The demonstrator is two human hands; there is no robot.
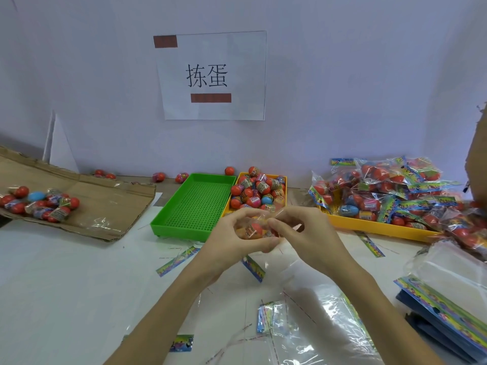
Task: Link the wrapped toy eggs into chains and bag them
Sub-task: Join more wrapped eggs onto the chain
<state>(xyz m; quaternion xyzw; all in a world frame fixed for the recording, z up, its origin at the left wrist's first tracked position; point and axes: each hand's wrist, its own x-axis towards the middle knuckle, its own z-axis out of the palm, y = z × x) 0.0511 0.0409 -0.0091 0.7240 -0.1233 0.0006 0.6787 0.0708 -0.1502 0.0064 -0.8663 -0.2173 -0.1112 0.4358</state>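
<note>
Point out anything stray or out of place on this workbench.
Several loose eggs lie along the wall behind the green tray, outside any tray. Printed header strips are scattered over the table. Both hands hold a wrapped egg.

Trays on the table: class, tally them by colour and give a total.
Green tray: 1
Yellow trays: 2, one holding loose eggs, one holding bagged eggs
Total: 3
</note>
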